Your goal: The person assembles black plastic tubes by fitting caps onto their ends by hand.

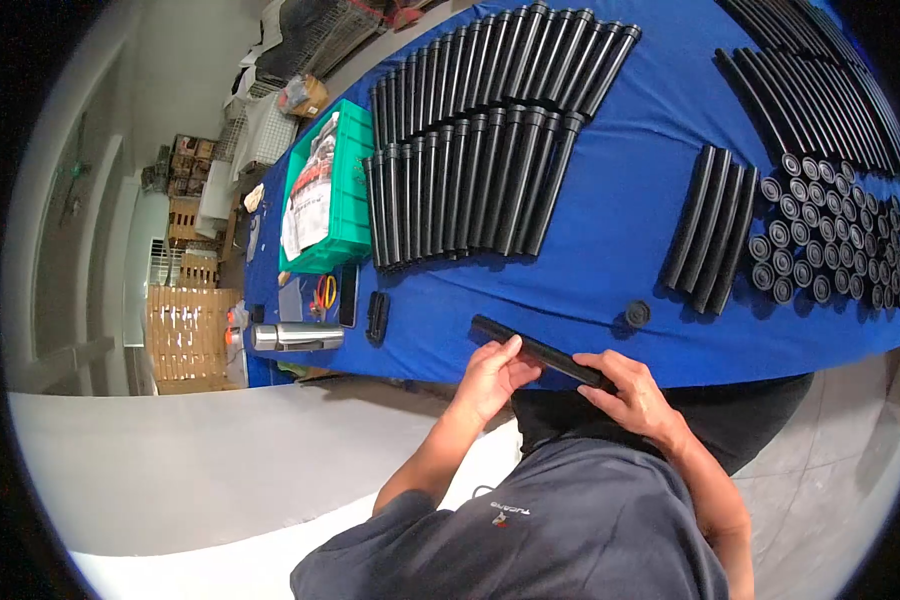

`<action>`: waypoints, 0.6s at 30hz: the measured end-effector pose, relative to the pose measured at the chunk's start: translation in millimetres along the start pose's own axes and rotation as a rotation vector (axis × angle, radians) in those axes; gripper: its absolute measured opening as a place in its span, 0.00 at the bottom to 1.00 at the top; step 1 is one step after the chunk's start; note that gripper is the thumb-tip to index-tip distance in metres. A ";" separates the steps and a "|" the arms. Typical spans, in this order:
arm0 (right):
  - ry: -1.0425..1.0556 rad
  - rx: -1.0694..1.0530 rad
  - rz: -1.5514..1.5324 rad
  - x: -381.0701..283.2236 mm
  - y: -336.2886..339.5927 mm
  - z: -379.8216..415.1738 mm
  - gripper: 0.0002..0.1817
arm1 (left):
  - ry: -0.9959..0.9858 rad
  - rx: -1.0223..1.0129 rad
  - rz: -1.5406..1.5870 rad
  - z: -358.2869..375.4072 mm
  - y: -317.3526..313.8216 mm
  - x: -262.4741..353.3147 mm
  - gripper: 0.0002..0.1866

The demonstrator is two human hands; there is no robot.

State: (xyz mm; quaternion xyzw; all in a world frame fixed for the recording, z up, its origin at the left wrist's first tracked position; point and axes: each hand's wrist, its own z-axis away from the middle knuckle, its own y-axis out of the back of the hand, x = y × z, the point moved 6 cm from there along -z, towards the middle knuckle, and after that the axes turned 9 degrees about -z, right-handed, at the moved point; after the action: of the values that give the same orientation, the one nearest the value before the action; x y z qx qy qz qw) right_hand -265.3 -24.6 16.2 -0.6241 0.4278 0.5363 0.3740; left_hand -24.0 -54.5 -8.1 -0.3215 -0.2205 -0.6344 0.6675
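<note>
Both hands hold a black tube [545, 352] at the front edge of the blue-covered table. My left hand [496, 380] is closed around its middle, thumb on top. My right hand [630, 396] grips the right end with thumb and fingers, and hides that end. One round black cap [637, 314] lies alone on the cloth just beyond my right hand. Farther right, several bare black tubes [710, 230] lie side by side. Beside them stand many round black caps [822, 230] in a cluster.
Two rows of capped black tubes [470, 185] lie across the table's middle. More long tubes [810, 110] are at the far right. On the left are a green crate [350, 200], scissors [325, 293], a phone [348, 296], a black folded tool [377, 317] and a steel flask [298, 337].
</note>
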 end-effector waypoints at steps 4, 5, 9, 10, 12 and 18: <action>-0.081 0.068 0.010 -0.3 3.2 0.6 0.24 | -0.024 0.056 -0.585 11.5 8.3 6.9 0.21; -0.069 0.081 0.006 -0.1 2.6 0.3 0.24 | -0.133 0.077 -0.731 13.2 7.1 9.4 0.19; -0.088 0.099 -0.021 2.0 4.3 -1.2 0.24 | -0.955 0.144 -1.377 43.7 -60.1 72.9 0.24; -0.115 0.102 -0.030 2.6 6.0 0.3 0.25 | -1.208 0.137 -1.495 49.6 -76.2 76.6 0.27; -0.123 0.100 -0.026 4.4 7.8 0.2 0.26 | -1.117 -0.018 -1.436 26.0 -76.9 59.5 0.30; -0.133 0.089 -0.502 27.7 9.3 9.0 0.24 | -0.846 -0.089 -1.324 18.2 -78.5 49.2 0.16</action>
State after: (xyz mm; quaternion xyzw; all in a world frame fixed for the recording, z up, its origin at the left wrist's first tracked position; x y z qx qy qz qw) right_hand -275.6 -23.2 -12.6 -0.6569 0.2571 0.4474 0.5497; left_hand -94.7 -75.4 50.9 -0.3639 -0.5761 -0.7319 -0.0034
